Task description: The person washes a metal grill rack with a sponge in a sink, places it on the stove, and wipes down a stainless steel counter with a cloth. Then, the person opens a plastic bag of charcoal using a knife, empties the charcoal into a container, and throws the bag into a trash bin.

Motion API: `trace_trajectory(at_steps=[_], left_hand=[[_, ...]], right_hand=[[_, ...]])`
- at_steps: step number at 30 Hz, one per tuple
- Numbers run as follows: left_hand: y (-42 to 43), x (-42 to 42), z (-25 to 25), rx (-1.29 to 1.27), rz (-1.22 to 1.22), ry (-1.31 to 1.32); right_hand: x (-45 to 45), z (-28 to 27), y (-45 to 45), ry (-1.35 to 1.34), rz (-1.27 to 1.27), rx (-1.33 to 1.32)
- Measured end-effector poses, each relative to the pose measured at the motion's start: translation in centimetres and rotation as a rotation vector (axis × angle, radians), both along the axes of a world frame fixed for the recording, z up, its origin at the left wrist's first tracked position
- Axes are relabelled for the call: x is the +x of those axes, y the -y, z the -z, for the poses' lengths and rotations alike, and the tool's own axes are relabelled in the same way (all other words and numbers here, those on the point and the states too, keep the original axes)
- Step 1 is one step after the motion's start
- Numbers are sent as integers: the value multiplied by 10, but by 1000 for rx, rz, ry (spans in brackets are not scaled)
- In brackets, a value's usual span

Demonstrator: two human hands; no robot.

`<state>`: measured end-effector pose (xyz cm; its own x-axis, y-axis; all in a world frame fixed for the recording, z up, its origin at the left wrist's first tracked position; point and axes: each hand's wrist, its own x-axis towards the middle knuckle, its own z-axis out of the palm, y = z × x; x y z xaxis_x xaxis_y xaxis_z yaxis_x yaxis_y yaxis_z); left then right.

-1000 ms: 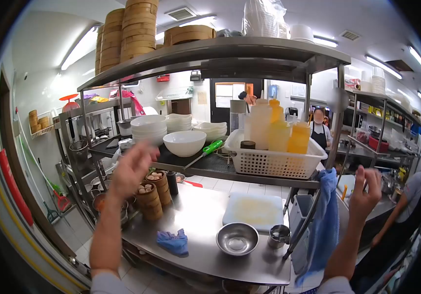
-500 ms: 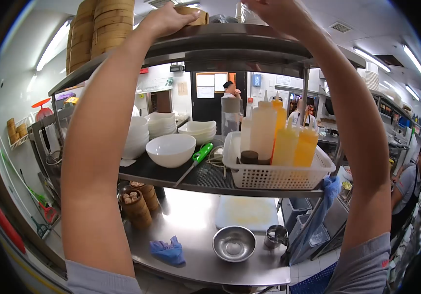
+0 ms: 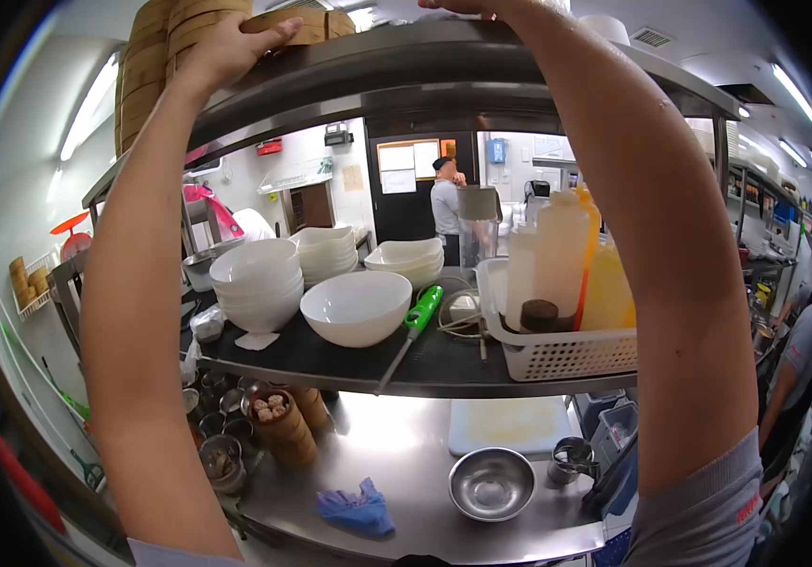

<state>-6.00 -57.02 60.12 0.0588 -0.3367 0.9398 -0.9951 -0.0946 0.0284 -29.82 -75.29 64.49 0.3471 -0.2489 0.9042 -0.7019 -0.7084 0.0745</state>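
1. Holding left hand [image 3: 231, 47] open at the edge of the steel top shelf [image 3: 406, 59], with fingers loosely spread.
2. Holding right hand [image 3: 470, 6] over the same shelf, farther right; losing most of it above the frame, so unable to tell whether open or closed.
3. Finding low bamboo steamer [image 3: 304, 28] on the top shelf, just beside left fingertips; unable to tell contact. Seeing taller steamer stacks [image 3: 148, 76] farther left.
4. Seeing below, on the dark middle shelf [image 3: 340, 359]: stacked white bowls [image 3: 257, 288], single white bowl [image 3: 354, 312], green-handled lighter [image 3: 422, 310], perforated white basket [image 3: 571, 359] holding squeeze bottles [image 3: 562, 231].
5. Noting steel desk [image 3: 397, 468] underneath, reflecting glare; carrying cutting board [image 3: 510, 427], metal bowl [image 3: 492, 484], metal cup [image 3: 570, 459], crumpled blue cloth [image 3: 356, 507].
6. Observing white walls, ceiling strip lights [image 3: 796, 96], a capped co-worker [image 3: 446, 203] before dark door [image 3: 413, 208], another person [image 3: 798, 364] at far right.
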Motion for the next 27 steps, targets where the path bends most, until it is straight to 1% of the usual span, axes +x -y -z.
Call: trace_trajectory(at_steps=[1,2,3,5,6,7,9,10,11,13,16,18,19,21,22,24,27], left_hand=[[0,5,3,-22,75,65],[1,1,13,-185,-68,115],[-3,-4,21,-182,-60,109],[-29,-31,38,-78,-21,4],[-24,-15,35,-114,-37,78],[-27,-12,37,-115,-28,81],[-28,-7,41,-140,-32,190],[-27,0,41,-163,33,255],[-29,2,42,-169,44,249],[-30,1,46,-162,245,200],[-35,-3,49,-178,293,128],[-37,-6,51,-202,312,159],[-36,-7,52,-217,312,191],[-33,-9,55,-253,337,217],[-30,-9,55,-283,345,241],[-22,-9,51,-306,340,246],[-12,-11,51,-319,339,219]], right_hand=[[9,-9,4,3,11,-4],[17,-13,9,-18,90,14],[23,-18,13,-27,123,21],[24,-13,6,-35,190,27],[25,-10,3,-33,219,25],[24,-7,-4,-36,248,22],[24,3,-19,-38,304,0],[21,5,-30,-51,338,-20],[20,9,-38,-50,365,-33],[17,18,-52,-49,412,-54],[13,26,-71,-35,475,-110],[9,32,-79,3,496,-178],[6,33,-80,41,501,-236],[5,18,-49,261,357,-521],[1,12,-47,266,366,-522],[-7,1,-43,243,182,-466],[-24,-8,-46,301,177,-459]])
